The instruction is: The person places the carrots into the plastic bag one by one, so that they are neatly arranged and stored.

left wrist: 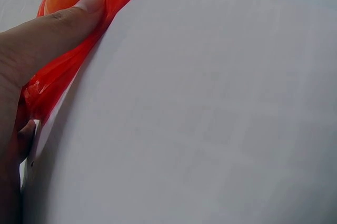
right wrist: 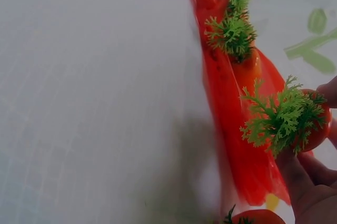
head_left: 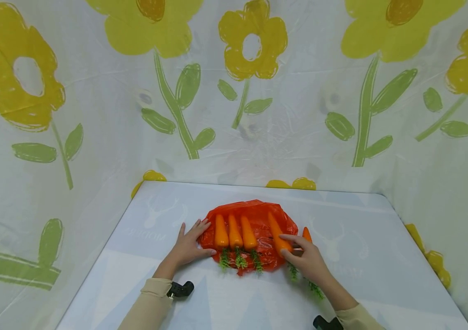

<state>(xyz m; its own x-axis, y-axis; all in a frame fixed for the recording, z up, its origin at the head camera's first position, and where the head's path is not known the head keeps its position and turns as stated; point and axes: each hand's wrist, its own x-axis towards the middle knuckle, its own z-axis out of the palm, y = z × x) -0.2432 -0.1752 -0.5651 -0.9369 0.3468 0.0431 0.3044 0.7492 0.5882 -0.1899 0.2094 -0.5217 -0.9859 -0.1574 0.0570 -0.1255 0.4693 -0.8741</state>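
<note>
A red plastic bag [head_left: 263, 227] lies spread on the table, with three toy carrots side by side on it, the middle carrot [head_left: 234, 233] among them. Their green leafy tops point toward me. My right hand [head_left: 311, 262] pinches a fourth carrot [head_left: 275, 229] near its leafy end, over the bag's right part; its green top [right wrist: 284, 113] shows in the right wrist view. Another carrot [head_left: 307, 234] lies right of the bag, partly hidden behind that hand. My left hand [head_left: 187, 250] rests at the bag's left edge, fingers spread, its thumb [left wrist: 68, 26] touching the red plastic.
The pale printed table [head_left: 147, 261] extends around the bag. A white curtain [head_left: 300, 96] with yellow flowers hangs behind it and along both sides. Each wrist wears a black device, the left device [head_left: 181, 289] near the sleeve.
</note>
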